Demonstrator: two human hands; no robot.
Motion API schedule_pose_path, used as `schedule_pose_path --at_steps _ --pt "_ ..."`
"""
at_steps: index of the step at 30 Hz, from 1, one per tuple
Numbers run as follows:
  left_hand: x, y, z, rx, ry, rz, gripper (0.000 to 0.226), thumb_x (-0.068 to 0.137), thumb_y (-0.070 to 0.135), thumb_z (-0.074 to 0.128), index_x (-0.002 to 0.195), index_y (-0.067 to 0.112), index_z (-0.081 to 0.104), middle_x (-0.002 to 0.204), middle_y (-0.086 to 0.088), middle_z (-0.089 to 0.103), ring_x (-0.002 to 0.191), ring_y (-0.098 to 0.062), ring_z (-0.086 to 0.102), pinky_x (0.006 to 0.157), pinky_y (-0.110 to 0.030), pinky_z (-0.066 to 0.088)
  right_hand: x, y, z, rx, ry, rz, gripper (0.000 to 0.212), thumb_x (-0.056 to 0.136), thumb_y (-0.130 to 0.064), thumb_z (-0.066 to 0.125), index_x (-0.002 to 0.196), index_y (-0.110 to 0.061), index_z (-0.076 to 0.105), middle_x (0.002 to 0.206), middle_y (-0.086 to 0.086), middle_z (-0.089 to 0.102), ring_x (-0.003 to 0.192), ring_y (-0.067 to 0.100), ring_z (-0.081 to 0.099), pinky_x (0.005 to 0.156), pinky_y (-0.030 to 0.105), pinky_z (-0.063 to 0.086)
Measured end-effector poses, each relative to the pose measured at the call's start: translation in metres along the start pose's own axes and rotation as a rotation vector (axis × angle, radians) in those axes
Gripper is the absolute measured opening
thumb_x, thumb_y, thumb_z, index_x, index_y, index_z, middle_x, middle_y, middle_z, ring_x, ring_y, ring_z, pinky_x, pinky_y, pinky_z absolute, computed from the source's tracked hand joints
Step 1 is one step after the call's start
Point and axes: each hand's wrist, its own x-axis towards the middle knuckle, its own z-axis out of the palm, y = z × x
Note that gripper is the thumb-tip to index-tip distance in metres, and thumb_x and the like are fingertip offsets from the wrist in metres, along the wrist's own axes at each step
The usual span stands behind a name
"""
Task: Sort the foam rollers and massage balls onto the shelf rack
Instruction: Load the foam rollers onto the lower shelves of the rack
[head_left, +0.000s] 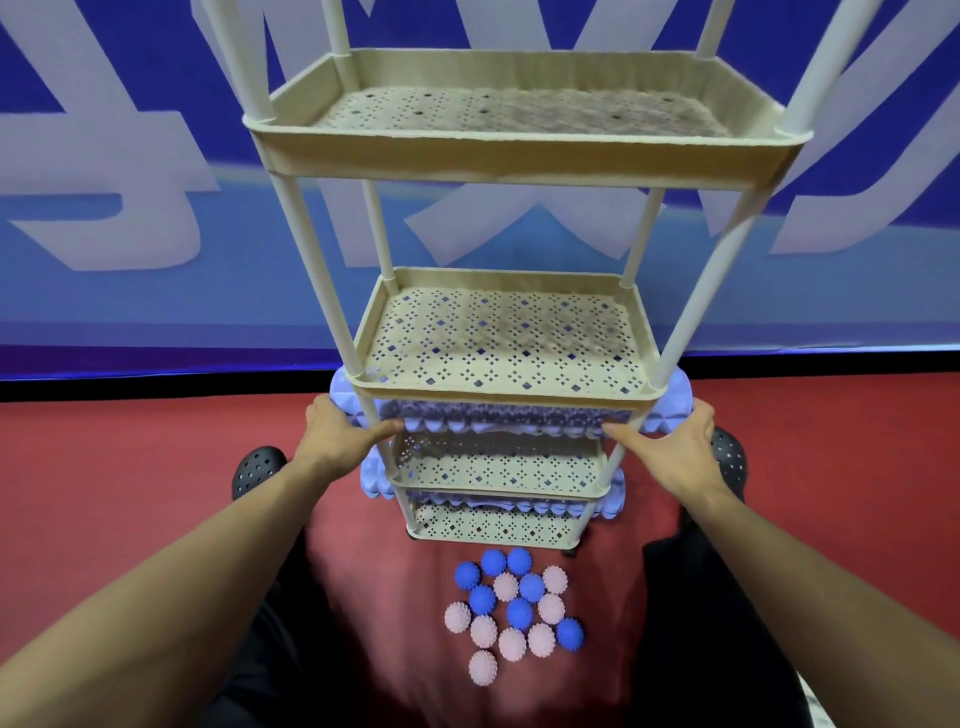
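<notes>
A beige shelf rack (519, 161) with several perforated tiers stands on the red floor in front of me. One lilac ridged foam roller (519, 418) lies across the third tier down, its ends sticking out at both sides. A second lilac roller (375, 480) lies across the tier below. My left hand (340, 431) rests on the upper roller's left end, fingers straight and pointing inward. My right hand (670, 441) touches its right end the same way. Several blue massage balls (519, 613) and pink massage balls (483, 667) lie clustered on the floor before the rack.
A blue banner with large pale letters (130, 218) stands close behind the rack. My black perforated shoes (257, 465) show at either side of the rack's base. Dark trouser legs flank the balls.
</notes>
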Motion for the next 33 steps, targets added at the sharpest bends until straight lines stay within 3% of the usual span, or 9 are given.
schedule_pose_path --at_steps 3,6,8,10,13,17,23,28,33 --pt "-0.002 0.006 -0.002 -0.075 -0.070 0.042 0.021 0.075 0.026 0.092 0.089 0.021 0.077 0.080 -0.002 0.078 0.078 -0.018 0.076 0.075 -0.039 0.062 0.004 0.004 -0.004 0.041 -0.092 0.010 0.094 0.065 -0.047 0.091 0.128 -0.017 0.027 0.130 0.003 0.047 0.115 0.020 0.054 0.093 0.036 0.047" --pt "0.001 0.003 -0.001 -0.107 -0.108 -0.005 0.057 0.073 0.040 0.091 0.115 0.011 0.067 0.096 -0.002 0.078 0.091 -0.018 0.077 0.083 -0.040 0.062 0.007 0.001 -0.007 0.068 -0.126 0.015 0.095 0.069 -0.042 0.091 0.133 -0.017 0.025 0.123 0.001 0.053 0.110 0.019 0.056 0.089 0.032 0.044" --pt "-0.002 0.010 0.000 -0.120 -0.109 -0.050 0.094 0.071 0.052 0.090 0.139 0.006 0.044 0.109 0.004 0.072 0.102 -0.016 0.072 0.089 -0.037 0.057 0.008 0.000 -0.005 0.085 -0.117 0.018 0.094 0.070 -0.039 0.091 0.133 -0.016 0.025 0.119 -0.001 0.055 0.106 0.017 0.057 0.087 0.031 0.043" --pt "-0.008 0.015 0.001 -0.100 -0.100 -0.099 0.107 0.081 0.041 0.085 0.155 0.012 0.012 0.103 0.013 0.063 0.093 -0.008 0.066 0.083 -0.031 0.050 0.008 0.002 -0.001 0.100 -0.092 0.021 0.093 0.069 -0.038 0.091 0.133 -0.016 0.026 0.113 -0.004 0.058 0.102 0.014 0.060 0.084 0.030 0.045" --pt "-0.013 0.015 -0.001 -0.034 -0.090 -0.070 0.107 0.084 0.038 0.082 0.157 0.019 0.006 0.096 0.016 0.063 0.084 0.000 0.063 0.067 -0.024 0.046 0.008 0.007 0.001 0.084 -0.059 0.022 0.087 0.070 -0.036 0.091 0.128 -0.014 0.029 0.103 -0.009 0.057 0.093 0.007 0.059 0.075 0.028 0.046" --pt "-0.015 0.016 0.001 -0.046 -0.053 -0.114 0.104 0.084 0.039 0.082 0.155 0.020 0.010 0.098 0.009 0.063 0.092 -0.018 0.065 0.074 -0.032 0.048 0.016 0.004 -0.003 0.038 -0.086 0.008 0.087 0.072 -0.038 0.090 0.130 -0.015 0.030 0.108 -0.004 0.058 0.100 0.018 0.060 0.080 0.031 0.046" --pt "-0.022 0.019 0.009 -0.035 -0.029 -0.172 0.105 0.084 0.038 0.082 0.156 0.019 0.008 0.114 -0.002 0.063 0.097 -0.023 0.061 0.083 -0.036 0.046 0.031 -0.008 -0.012 -0.115 -0.115 0.038 0.100 0.071 -0.048 0.088 0.142 -0.012 0.026 0.122 0.004 0.055 0.107 0.024 0.056 0.085 0.036 0.047" --pt "-0.037 0.030 0.003 -0.038 -0.018 -0.232 0.112 0.083 0.041 0.083 0.160 0.015 0.005 0.147 -0.011 0.049 0.126 -0.030 0.055 0.100 -0.046 0.048 0.021 -0.003 -0.021 -0.091 -0.170 0.068 0.149 0.044 -0.076 0.086 0.158 -0.019 0.009 0.157 0.010 0.036 0.139 0.030 0.044 0.110 0.049 0.043" --pt "-0.086 0.056 0.004 0.072 0.067 -0.265 0.096 0.093 0.051 0.066 0.160 0.010 0.011 0.161 -0.023 0.022 0.142 -0.044 0.036 0.110 -0.054 0.036 -0.021 0.017 -0.047 -0.174 -0.155 0.017 0.111 0.079 -0.056 0.077 0.159 -0.010 0.016 0.164 0.012 0.023 0.150 0.027 0.026 0.119 0.040 0.027"
